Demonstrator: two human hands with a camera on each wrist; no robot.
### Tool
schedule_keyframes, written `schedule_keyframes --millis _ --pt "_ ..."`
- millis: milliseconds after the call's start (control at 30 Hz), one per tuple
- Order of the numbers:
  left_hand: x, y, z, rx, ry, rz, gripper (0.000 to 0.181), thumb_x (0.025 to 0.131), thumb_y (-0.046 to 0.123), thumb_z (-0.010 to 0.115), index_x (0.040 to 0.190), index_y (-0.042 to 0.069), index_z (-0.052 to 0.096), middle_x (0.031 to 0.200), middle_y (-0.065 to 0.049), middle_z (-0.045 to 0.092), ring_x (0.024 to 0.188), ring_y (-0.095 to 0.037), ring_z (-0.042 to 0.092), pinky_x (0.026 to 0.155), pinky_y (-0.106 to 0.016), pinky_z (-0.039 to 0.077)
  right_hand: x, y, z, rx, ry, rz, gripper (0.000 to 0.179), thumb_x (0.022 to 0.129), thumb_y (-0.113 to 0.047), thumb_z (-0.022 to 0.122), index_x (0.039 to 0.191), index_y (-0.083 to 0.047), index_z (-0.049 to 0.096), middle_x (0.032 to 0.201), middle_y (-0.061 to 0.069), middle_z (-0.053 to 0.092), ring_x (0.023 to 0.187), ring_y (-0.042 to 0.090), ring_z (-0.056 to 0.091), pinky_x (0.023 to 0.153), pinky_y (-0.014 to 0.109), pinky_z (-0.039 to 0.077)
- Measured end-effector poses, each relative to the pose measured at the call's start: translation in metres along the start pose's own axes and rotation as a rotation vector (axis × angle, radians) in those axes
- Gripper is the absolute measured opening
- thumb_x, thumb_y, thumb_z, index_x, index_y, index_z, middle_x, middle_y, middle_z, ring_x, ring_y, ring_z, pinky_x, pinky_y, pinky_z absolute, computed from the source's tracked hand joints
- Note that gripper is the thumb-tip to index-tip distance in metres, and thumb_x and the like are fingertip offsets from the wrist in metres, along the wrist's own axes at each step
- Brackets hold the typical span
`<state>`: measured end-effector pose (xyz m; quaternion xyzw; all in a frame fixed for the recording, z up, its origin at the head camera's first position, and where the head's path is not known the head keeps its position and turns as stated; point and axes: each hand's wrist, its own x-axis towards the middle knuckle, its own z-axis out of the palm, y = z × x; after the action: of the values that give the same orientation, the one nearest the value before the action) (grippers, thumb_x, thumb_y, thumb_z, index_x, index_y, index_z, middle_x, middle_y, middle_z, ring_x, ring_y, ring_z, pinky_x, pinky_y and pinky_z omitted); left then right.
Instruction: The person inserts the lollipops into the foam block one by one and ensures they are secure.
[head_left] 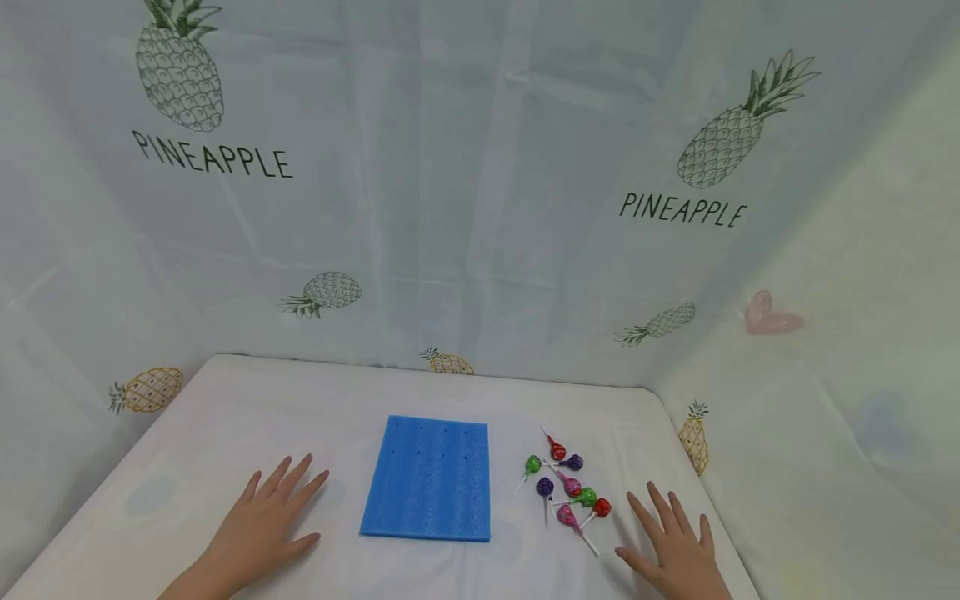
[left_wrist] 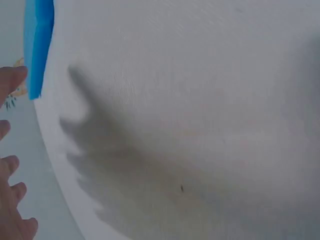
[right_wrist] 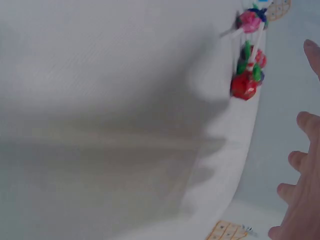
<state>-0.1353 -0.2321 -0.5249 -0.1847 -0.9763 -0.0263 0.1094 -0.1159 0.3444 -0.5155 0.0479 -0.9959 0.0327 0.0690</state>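
From my station I've got the left hand (head_left: 258, 523) back up above the white table (head_left: 330, 417), fingers fanned wide and angled forward, thumb out toward the blue board (head_left: 427, 492), which lies flat just right of that hand, small dark dots across its far part. Over on the other side I see the right hand (head_left: 673, 546) also raised, back up, fingers spread and leaning forward-left, thumb stuck out near a white stick end. The lollipops (head_left: 572, 487), red, green, purple and pink, lie loosely clustered ahead-left of it, between that hand and the board.
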Motion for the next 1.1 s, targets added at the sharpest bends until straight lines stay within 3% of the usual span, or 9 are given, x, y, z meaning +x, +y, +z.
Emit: schedule_keyframes --millis 233,433,733,833,1100 --pt "0.022 0.014 0.008 -0.12 -0.053 0.03 0.073 0.079 0.049 0.075 0.139 0.013 0.054 0.146 -0.017 0.044 0.134 -0.043 0.038 0.1 -0.069 0.03 0.007 -0.017 -0.005 0.109 -0.005 -0.04 0.081 0.079 -0.065 0.066 0.141 -0.015 0.053 0.149 0.019 0.039 0.133 0.049 0.029 0.096 0.079 0.011" --pt "0.037 0.021 0.013 -0.243 -0.094 0.015 0.073 0.083 0.044 0.073 0.143 0.009 0.048 0.148 -0.019 0.041 0.136 -0.044 0.034 0.102 -0.067 0.029 0.011 -0.034 -0.011 0.18 -0.014 -0.07 0.078 0.081 -0.06 0.068 0.143 -0.016 0.052 0.15 0.017 0.039 0.136 0.047 0.029 0.098 0.078 0.011" --pt "0.065 0.022 0.024 -0.507 -0.128 -0.11 0.078 0.088 0.044 0.069 0.148 0.006 0.038 0.152 -0.022 0.034 0.139 -0.047 0.026 0.106 -0.065 0.025 0.022 -0.063 -0.019 0.402 -0.177 -0.032 0.076 0.087 -0.056 0.064 0.147 -0.013 0.045 0.151 0.016 0.037 0.139 0.045 0.027 0.102 0.076 0.01" --pt "0.072 0.022 0.029 -0.552 -0.141 -0.129 0.082 0.086 0.046 0.07 0.149 0.005 0.037 0.153 -0.023 0.032 0.14 -0.048 0.021 0.108 -0.067 0.018 0.027 -0.07 -0.02 0.44 -0.191 -0.053 0.074 0.088 -0.054 0.064 0.147 -0.013 0.045 0.151 0.015 0.038 0.139 0.043 0.029 0.103 0.075 0.012" --pt "0.088 0.027 0.047 -0.565 -0.12 -0.095 0.102 0.076 0.057 0.076 0.151 0.004 0.033 0.154 -0.023 0.03 0.141 -0.052 0.014 0.105 -0.073 0.006 0.039 -0.077 -0.017 0.572 -0.164 -0.088 0.074 0.084 -0.047 0.073 0.144 -0.011 0.048 0.147 0.017 0.042 0.135 0.042 0.036 0.103 0.066 0.029"
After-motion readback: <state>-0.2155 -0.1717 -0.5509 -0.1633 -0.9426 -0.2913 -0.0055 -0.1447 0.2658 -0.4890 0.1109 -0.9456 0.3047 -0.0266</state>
